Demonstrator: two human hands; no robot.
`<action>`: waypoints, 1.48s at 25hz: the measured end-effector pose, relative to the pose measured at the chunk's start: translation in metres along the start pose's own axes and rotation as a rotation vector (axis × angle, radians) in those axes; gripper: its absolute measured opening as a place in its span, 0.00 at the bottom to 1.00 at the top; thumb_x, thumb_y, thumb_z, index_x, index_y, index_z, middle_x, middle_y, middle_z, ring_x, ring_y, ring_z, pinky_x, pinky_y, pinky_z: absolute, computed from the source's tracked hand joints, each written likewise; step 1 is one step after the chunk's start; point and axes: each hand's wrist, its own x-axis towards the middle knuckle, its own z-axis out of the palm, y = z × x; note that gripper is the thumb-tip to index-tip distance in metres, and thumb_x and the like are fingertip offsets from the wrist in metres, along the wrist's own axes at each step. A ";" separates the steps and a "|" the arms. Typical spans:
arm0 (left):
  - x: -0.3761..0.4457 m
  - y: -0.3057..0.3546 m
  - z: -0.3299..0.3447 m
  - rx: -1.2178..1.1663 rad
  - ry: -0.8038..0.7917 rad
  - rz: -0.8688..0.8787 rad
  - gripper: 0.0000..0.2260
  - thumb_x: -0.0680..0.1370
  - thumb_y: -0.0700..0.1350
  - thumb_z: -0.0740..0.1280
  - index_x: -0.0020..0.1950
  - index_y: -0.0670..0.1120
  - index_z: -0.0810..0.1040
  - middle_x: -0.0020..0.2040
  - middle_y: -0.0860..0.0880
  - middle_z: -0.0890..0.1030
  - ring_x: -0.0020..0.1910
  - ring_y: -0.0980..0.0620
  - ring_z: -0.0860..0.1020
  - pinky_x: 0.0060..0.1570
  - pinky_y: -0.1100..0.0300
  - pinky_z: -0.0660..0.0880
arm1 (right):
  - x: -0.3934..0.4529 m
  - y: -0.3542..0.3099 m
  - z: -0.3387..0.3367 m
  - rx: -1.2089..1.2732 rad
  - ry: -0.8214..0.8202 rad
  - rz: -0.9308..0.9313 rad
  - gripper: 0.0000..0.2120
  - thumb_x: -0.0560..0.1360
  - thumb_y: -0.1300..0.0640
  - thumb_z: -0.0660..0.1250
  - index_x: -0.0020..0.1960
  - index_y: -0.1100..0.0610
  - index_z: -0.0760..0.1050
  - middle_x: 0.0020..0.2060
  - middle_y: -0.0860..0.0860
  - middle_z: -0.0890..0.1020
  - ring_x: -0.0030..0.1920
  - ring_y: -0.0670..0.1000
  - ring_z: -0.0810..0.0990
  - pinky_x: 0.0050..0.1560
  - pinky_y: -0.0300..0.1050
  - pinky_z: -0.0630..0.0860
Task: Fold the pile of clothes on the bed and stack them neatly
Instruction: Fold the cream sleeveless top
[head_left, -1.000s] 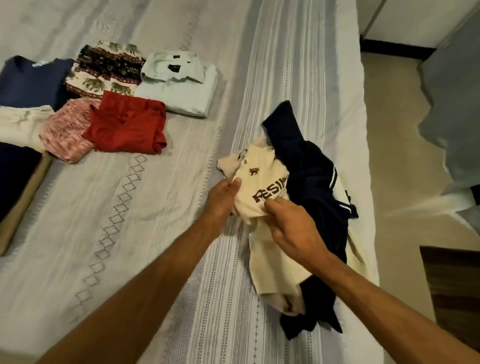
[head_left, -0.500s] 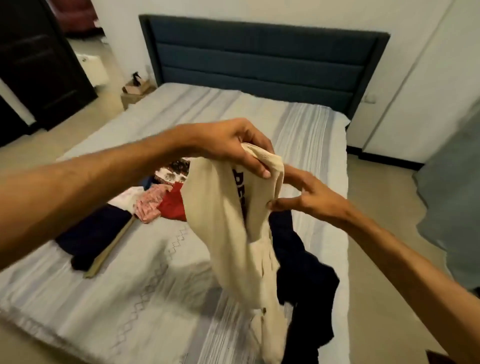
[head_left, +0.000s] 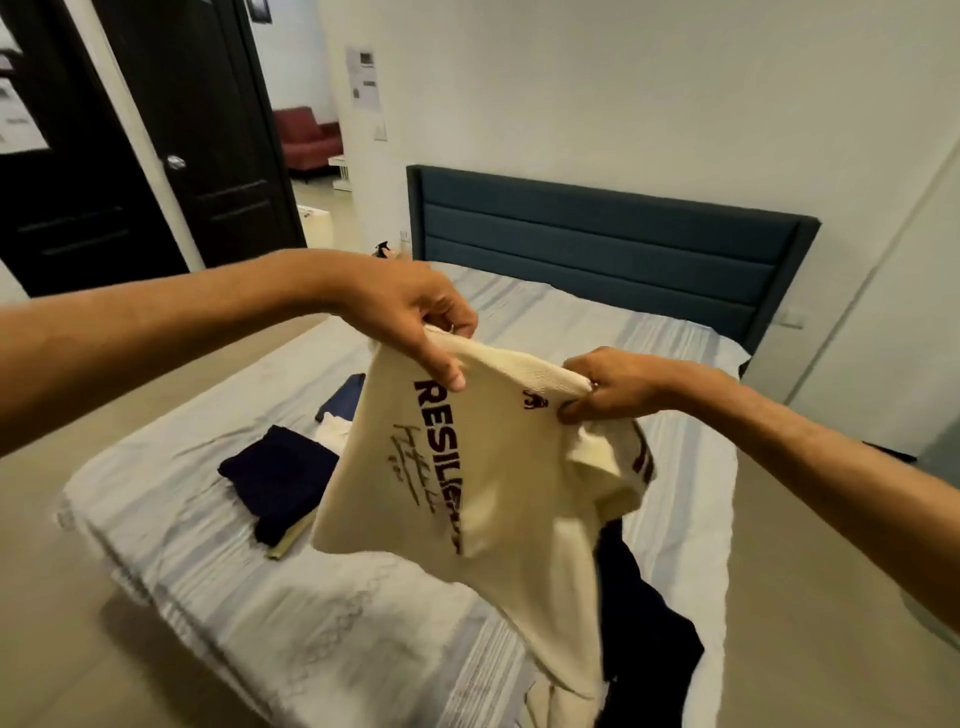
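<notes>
I hold a cream T-shirt (head_left: 483, 483) with dark "RESILIENT" lettering up in the air above the bed (head_left: 291, 623). My left hand (head_left: 410, 317) pinches its top edge on the left. My right hand (head_left: 613, 384) grips the top edge on the right, beside a small dark logo. The shirt hangs down crumpled and hides most of the folded stack behind it. A dark navy garment (head_left: 649, 634) lies unfolded on the bed below the shirt, at the right edge. A folded navy piece (head_left: 280, 478) lies on a khaki one on the bed's left side.
A dark teal headboard (head_left: 597, 249) stands against the white wall at the far end. Black doors (head_left: 130, 145) are at the left, with a doorway showing a red sofa (head_left: 304, 137). Beige floor runs along both sides of the bed.
Both hands lifted the cream shirt off the unfolded pile and raised it high. My hands moved apart along its top edge, spreading it, and my view tilted up toward the headboard.
</notes>
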 end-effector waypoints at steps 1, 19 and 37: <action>-0.013 -0.009 0.005 0.034 -0.043 -0.049 0.11 0.76 0.60 0.75 0.54 0.56 0.84 0.48 0.60 0.87 0.49 0.61 0.85 0.49 0.63 0.79 | -0.003 0.007 -0.002 -0.003 0.039 0.030 0.07 0.78 0.49 0.73 0.53 0.50 0.79 0.47 0.49 0.83 0.47 0.52 0.83 0.43 0.41 0.78; -0.051 -0.078 0.076 -0.588 0.875 -0.094 0.16 0.83 0.62 0.63 0.53 0.49 0.76 0.46 0.57 0.79 0.45 0.58 0.75 0.49 0.56 0.72 | -0.088 0.049 -0.057 0.689 0.446 0.062 0.25 0.62 0.41 0.82 0.51 0.56 0.84 0.44 0.52 0.85 0.48 0.56 0.85 0.40 0.41 0.84; -0.047 -0.269 0.120 0.184 0.537 -0.401 0.15 0.82 0.53 0.62 0.49 0.44 0.82 0.38 0.47 0.81 0.37 0.46 0.76 0.41 0.53 0.67 | -0.003 0.078 0.011 1.001 0.505 0.360 0.15 0.80 0.48 0.70 0.65 0.51 0.82 0.56 0.52 0.85 0.55 0.51 0.83 0.52 0.46 0.81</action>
